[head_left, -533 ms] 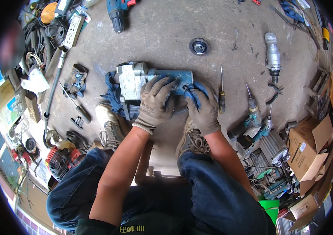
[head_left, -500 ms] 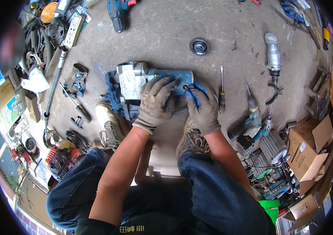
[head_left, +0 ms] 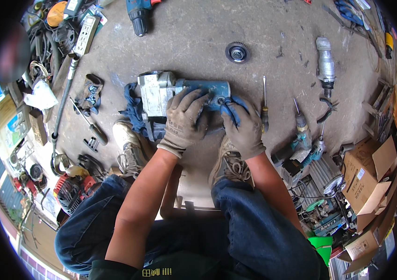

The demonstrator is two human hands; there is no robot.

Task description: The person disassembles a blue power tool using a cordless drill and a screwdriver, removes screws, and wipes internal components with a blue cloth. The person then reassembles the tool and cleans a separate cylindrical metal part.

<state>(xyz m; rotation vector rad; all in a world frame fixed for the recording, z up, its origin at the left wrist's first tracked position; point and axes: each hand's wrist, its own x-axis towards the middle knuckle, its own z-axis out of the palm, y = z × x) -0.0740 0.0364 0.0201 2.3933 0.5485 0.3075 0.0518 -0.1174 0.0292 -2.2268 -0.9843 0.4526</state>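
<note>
A power tool with a silver metal housing (head_left: 154, 95) and blue cylindrical body (head_left: 215, 87) lies crosswise in front of me, on a crumpled dark blue cloth (head_left: 131, 107). My left hand (head_left: 182, 121), in a grey work glove, has its fingers curled over the blue body, holding it. My gloved right hand (head_left: 243, 128) pinches at a small round fitting (head_left: 221, 101) near that body's right end; whether a small part is between the fingertips is hidden. A screwdriver (head_left: 264, 116) lies just right of that hand, and a round toothed gear (head_left: 236, 54) sits beyond the tool.
Drills (head_left: 139, 21) (head_left: 302, 135), a silver tool part (head_left: 324, 60), loose screws, a long bar (head_left: 68, 79), another screwdriver (head_left: 96, 133), a power strip (head_left: 86, 35), a cardboard box (head_left: 362, 179) and piled machinery surround me on the concrete floor. My shoes (head_left: 131, 156) are close below the tool.
The view has shifted very slightly. My right hand's fingers have moved a little at the fitting; my left hand keeps its hold on the tool.
</note>
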